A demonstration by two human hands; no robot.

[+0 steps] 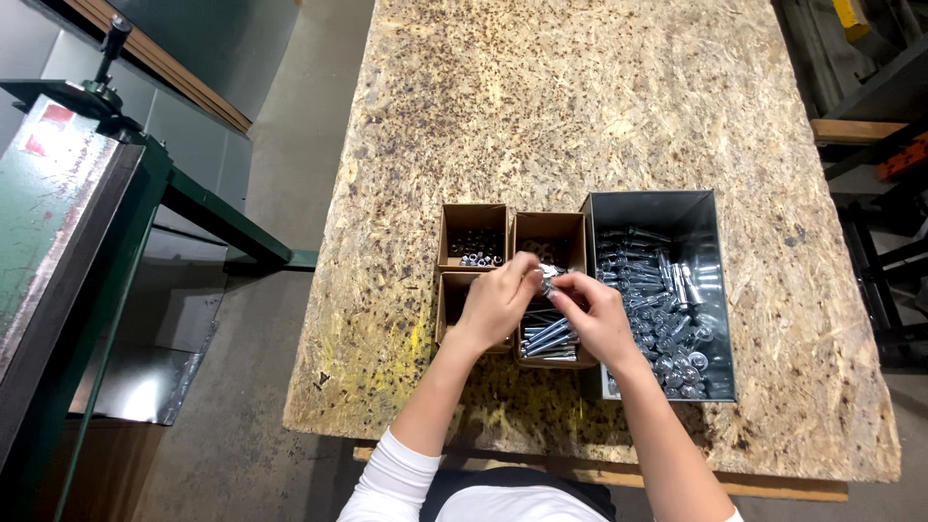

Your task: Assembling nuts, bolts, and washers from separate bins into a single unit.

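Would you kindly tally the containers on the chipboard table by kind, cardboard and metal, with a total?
Small brown cardboard boxes: 4 (back left, back right, front left, front right)
Grey sheet-metal bin of silver bolts: 1
Total: 5 containers on the chipboard table

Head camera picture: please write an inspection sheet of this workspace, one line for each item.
Surface: chipboard table, brown stains, far half bare.
Job's things: small silver metal fastener between both hands; four small brown cardboard boxes with nuts and bolts; grey sheet-metal bin of assembled bolts.
Clutter: nothing seen.
Hands: left hand and right hand pinch the fastener above the boxes.
Cables: nothing seen.
Surroundings: green metal machine at left; concrete floor; dark metal frames at right.
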